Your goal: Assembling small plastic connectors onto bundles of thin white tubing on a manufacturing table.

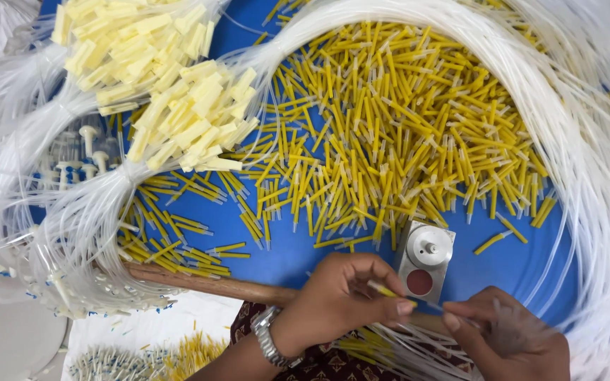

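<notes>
The left hand [344, 293] holds one yellow capped piece [384, 289] between the thumb and the first fingers [405, 307], which are closed on it near its tip. The right hand [510, 331] comes from the lower right, and its fingers are pinched on the end of a thin clear tube [428, 305]; this hand is a little blurred, so how firm its grip is I cannot tell. The two ends meet just in front of the person, low in the view, over the near edge of the blue tray [517, 264].

To do this joining well, I think both pieces must lie in one straight line and be held close to their ends, so the soft tube does not bend away. A short push along the axis seems better than a twist (the tube looks very thin).

Behind the hands lies a big heap of yellow capped pieces [404, 134], spread over the tray. A small metal plate with a white knob and a red pad [425, 261] stands just beside the left hand. Bundles of clear tubing [594, 176] curve around the tray, pale yellow caps [164, 85] are heaped at upper left, and a wooden stick [206, 283] lies along the near edge. The wrist wears a metal watch [268, 337].
</notes>
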